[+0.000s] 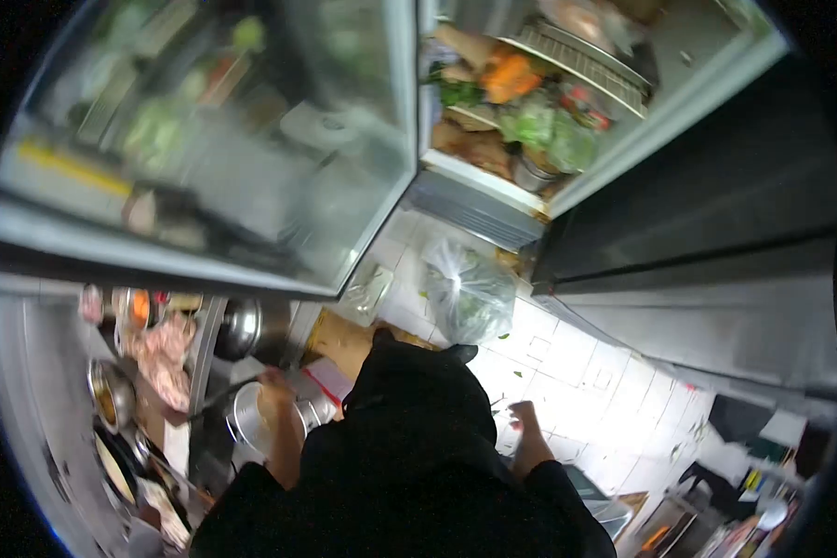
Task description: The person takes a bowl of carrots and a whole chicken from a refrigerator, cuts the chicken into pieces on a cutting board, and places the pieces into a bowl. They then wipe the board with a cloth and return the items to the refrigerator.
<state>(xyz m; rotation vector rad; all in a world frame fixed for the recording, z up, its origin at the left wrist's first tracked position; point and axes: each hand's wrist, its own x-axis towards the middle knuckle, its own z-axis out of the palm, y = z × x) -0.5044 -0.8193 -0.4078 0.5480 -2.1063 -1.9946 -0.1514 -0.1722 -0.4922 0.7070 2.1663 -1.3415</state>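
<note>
My left hand (275, 386) is over the pale round metal pot (245, 416) at lower left, overlapping its rim in this view; its fingers are smeared by motion. My right hand (524, 415) hangs low above the tiled floor, apart from other things, and its fingers are blurred too. A clear plastic bag (470, 293), knotted and with green leaves inside, lies on the floor ahead of me. The glass fridge door (344, 186) stands wide to the left. Inside the fridge (493, 172) are greens, orange items and bagged food on shelves.
Flattened cardboard (344, 342) lies on the floor before my feet. To the left, a counter holds raw meat (163, 358), a metal bowl (112, 392) and pans. A dark steel cabinet (707, 232) stands at right. Leaf scraps dot the white tiles (567, 358).
</note>
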